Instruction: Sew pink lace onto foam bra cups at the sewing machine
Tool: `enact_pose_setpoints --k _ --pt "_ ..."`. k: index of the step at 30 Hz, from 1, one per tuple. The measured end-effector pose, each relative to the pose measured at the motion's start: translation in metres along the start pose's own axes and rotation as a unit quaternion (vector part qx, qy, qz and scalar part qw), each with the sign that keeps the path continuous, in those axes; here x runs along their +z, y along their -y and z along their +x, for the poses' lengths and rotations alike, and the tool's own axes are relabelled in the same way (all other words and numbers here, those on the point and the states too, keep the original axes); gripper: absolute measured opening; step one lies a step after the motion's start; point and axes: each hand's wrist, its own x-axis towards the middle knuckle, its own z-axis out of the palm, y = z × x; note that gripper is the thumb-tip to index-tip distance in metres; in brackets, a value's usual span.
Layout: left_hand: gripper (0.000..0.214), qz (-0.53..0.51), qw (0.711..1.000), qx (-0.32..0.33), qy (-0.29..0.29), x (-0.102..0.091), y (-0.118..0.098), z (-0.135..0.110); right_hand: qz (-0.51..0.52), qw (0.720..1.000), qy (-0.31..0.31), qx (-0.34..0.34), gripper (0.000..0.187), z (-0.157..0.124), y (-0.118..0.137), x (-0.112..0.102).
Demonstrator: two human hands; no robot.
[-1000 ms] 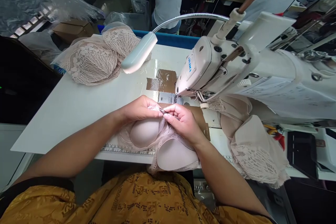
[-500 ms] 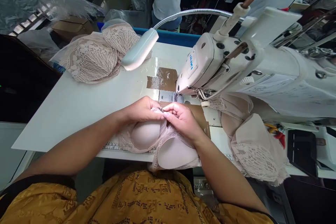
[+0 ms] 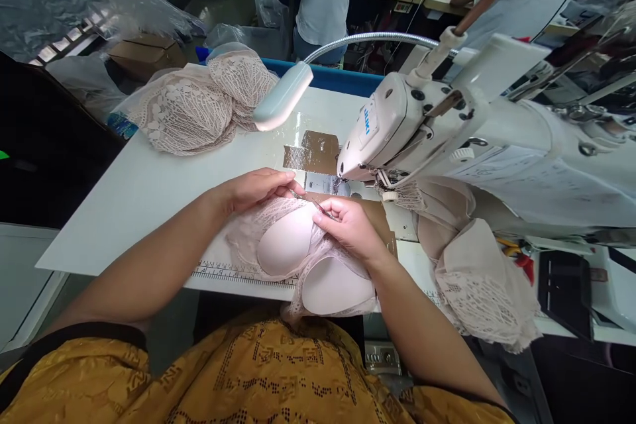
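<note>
A pale pink lace bra (image 3: 284, 246) lies at the front of the white table, the insides of its two smooth cups facing up. With fingertips and thumb closed, my left hand (image 3: 258, 189) pinches its upper lace edge. My right hand (image 3: 350, 222) is closed around a slim pointed metal tool (image 3: 320, 207), its tip directed at the bra's upper edge near my left fingers; its exact kind is too small to make out. Just beyond my hands is the needle area of a white JUKI sewing machine (image 3: 377, 126).
A lamp (image 3: 283, 96) on a flexible neck hangs over the table. Beige lace bras are piled at the back left (image 3: 191, 109) and right of the machine (image 3: 484, 278). A measuring tape (image 3: 243, 274) runs along the front edge. Two people in light shirts are beyond.
My hands have moved apart; the left has shifted left and up along the lace edge. The metal tool in my right hand shows more clearly. The view has shifted slightly.
</note>
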Motion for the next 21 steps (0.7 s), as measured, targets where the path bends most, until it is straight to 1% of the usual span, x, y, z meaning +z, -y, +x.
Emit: enact_pose_setpoints --k 2,5,14,17,19,21 --pt "0.042 -0.018 1.000 -0.013 -0.003 -0.006 -0.002 -0.002 -0.003 1.000 -0.004 -0.003 0.020 -0.001 -0.001 -0.002" --pt "0.045 -0.027 1.000 -0.003 -0.011 -0.013 -0.004 -0.005 -0.010 1.000 -0.009 -0.004 0.020 -0.001 -0.001 -0.005" --pt "0.051 0.004 1.000 0.008 -0.008 -0.023 -0.001 -0.001 -0.041 0.999 -0.020 -0.018 0.018 -0.003 0.003 -0.005" --pt "0.050 0.046 0.999 0.028 -0.009 -0.022 -0.003 -0.005 -0.050 0.998 -0.022 -0.024 0.018 -0.002 0.002 -0.005" --pt "0.046 0.105 0.993 0.055 0.004 -0.018 -0.004 -0.008 -0.070 0.996 -0.033 -0.035 0.017 -0.002 0.001 -0.005" --pt "0.045 0.171 0.981 0.089 0.025 -0.010 -0.003 -0.010 -0.101 0.992 -0.048 -0.052 0.015 -0.001 0.000 -0.004"
